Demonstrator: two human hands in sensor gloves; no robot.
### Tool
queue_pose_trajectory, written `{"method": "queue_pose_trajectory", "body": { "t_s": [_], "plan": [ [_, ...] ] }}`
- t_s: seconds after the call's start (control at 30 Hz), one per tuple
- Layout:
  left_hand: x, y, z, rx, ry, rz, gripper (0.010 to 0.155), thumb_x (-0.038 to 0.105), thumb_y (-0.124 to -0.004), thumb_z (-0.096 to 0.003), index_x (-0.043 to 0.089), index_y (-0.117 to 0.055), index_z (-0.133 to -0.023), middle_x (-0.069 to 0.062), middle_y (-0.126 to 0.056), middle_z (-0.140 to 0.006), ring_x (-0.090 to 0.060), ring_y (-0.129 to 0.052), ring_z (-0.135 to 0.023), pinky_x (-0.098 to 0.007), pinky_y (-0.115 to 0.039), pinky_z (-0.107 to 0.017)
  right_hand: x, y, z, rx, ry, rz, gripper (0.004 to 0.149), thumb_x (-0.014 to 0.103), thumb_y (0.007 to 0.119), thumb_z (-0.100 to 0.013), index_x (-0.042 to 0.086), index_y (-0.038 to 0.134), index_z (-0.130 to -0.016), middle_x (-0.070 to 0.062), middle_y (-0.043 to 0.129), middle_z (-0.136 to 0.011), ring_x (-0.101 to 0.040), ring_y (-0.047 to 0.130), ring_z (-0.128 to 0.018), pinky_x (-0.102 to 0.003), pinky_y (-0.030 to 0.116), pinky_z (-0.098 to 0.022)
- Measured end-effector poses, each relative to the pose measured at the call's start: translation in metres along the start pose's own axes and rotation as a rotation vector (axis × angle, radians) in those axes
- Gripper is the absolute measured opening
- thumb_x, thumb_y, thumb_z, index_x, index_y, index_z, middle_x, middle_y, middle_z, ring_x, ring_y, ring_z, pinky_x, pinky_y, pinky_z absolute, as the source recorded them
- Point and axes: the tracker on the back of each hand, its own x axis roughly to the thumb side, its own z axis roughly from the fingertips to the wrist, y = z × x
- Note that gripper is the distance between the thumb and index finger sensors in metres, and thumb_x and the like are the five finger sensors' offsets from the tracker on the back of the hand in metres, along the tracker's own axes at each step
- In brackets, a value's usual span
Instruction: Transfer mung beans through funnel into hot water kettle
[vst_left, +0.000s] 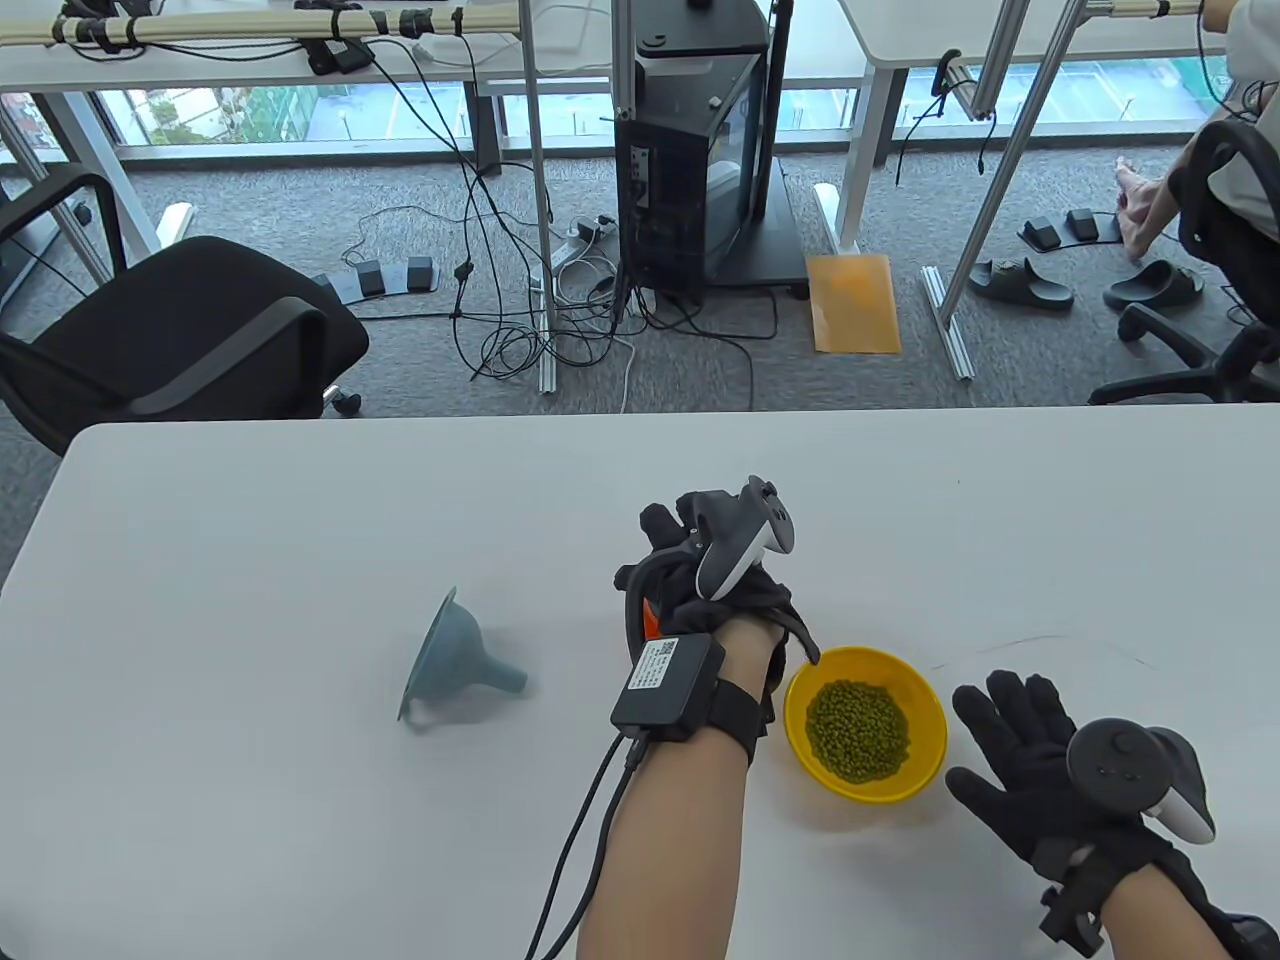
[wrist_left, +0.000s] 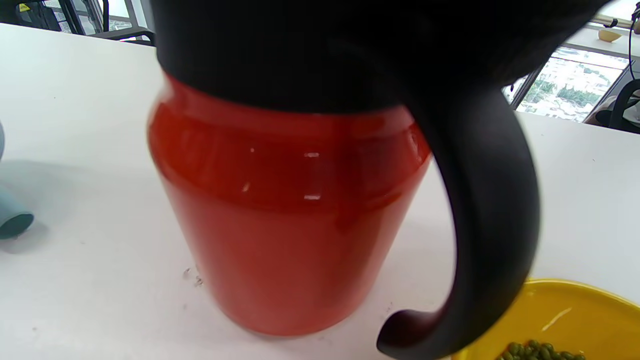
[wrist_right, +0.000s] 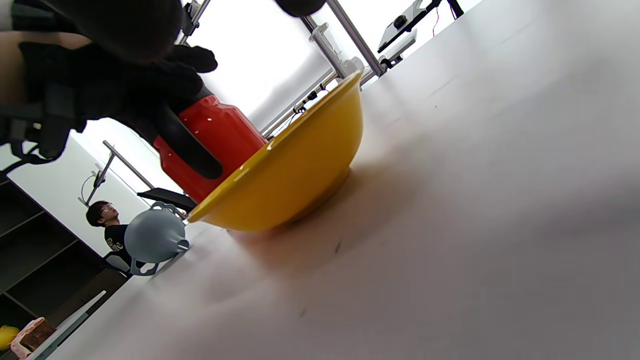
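Kettle (wrist_left: 280, 210), frame centre: left hand (vst_left: 715, 590) grips its top | right hand (vst_left: 1040, 770) fingers spread, empty | funnel (vst_left: 455, 660) toppled left | Risk: bowl (vst_left: 925, 720) touching handle; swing spills beans (vst_left: 858, 730).

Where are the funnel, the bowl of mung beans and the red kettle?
funnel (vst_left: 455, 655), table view, cone wall.
bowl (vst_left: 925, 715), table view, bare inner wall.
mung beans (vst_left: 858, 731), table view, pile's middle.
kettle (wrist_left: 285, 215), left wrist view, red body.

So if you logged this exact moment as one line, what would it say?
left hand: on kettle top | right hand: open, free | funnel: on its side | beans: in bowl
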Motion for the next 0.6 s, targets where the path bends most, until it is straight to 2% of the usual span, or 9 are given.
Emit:
{"method": "queue_pose_trajectory", "body": {
  "t_s": [0.1, 0.2, 0.3, 0.47, 0.53, 0.6],
  "plan": [
    [-0.001, 0.003, 0.001, -0.003, -0.017, 0.029, 0.085, 0.048, -0.087, -0.0464, 0.042, -0.026, -0.106, 0.002, -0.02, -0.114, -0.034, -0.022, -0.107, -0.063, -0.057, -0.074, 0.0, 0.0, 0.0, 0.005, -0.002, -0.002, 0.089, 0.059, 0.064, -0.053, 0.007, 0.025, -0.113, -0.029, 0.0, -0.106, -0.056, -0.013, -0.085, -0.078, 0.006, -0.052],
    [-0.001, 0.01, 0.007, 0.004, -0.056, 0.023, 0.093, 0.049, -0.09, -0.0436, 0.044, -0.022, -0.106, 0.002, -0.017, -0.114, -0.035, -0.021, -0.106, -0.066, -0.055, -0.073, 0.001, 0.0, 0.0, 0.006, 0.002, 0.016, 0.09, 0.059, 0.066, -0.053, 0.006, 0.026, -0.113, -0.029, 0.0, -0.106, -0.056, -0.013, -0.085, -0.078, 0.006, -0.053],
    [-0.004, 0.017, 0.016, 0.042, -0.079, 0.033, 0.097, 0.05, -0.092, -0.0414, 0.044, -0.019, -0.106, 0.003, -0.015, -0.114, -0.036, -0.019, -0.107, -0.069, -0.052, -0.073, 0.003, 0.0, 0.0, 0.005, -0.01, 0.017, 0.09, 0.059, 0.066, -0.053, 0.006, 0.027, -0.113, -0.03, 0.001, -0.106, -0.056, -0.013, -0.085, -0.078, 0.006, -0.053],
    [-0.021, 0.03, 0.035, 0.093, -0.148, 0.112, 0.097, 0.049, -0.092, -0.0411, 0.044, -0.019, -0.106, 0.004, -0.013, -0.114, -0.037, -0.017, -0.108, -0.072, -0.05, -0.073, 0.003, 0.0, 0.0, 0.008, -0.016, 0.018, 0.089, 0.059, 0.066, -0.053, 0.006, 0.027, -0.113, -0.029, 0.001, -0.106, -0.056, -0.013, -0.085, -0.078, 0.006, -0.053],
    [-0.031, 0.033, 0.04, 0.11, -0.237, 0.173, 0.099, 0.046, -0.09, -0.0428, 0.042, -0.013, -0.105, 0.004, -0.009, -0.113, -0.036, -0.013, -0.108, -0.074, -0.043, -0.074, 0.003, -0.001, 0.001, -0.001, -0.017, 0.024, 0.089, 0.059, 0.066, -0.053, 0.005, 0.028, -0.113, -0.029, 0.001, -0.106, -0.056, -0.013, -0.085, -0.078, 0.006, -0.053],
    [-0.041, 0.032, 0.045, 0.143, -0.271, 0.22, 0.1, 0.041, -0.09, -0.0429, 0.04, -0.011, -0.105, 0.003, -0.007, -0.113, -0.037, -0.01, -0.107, -0.075, -0.034, -0.074, 0.005, -0.003, 0.002, -0.013, -0.023, 0.028, 0.089, 0.058, 0.066, -0.053, 0.005, 0.028, -0.113, -0.029, 0.001, -0.106, -0.056, -0.013, -0.085, -0.078, 0.006, -0.053]
  ]
}}
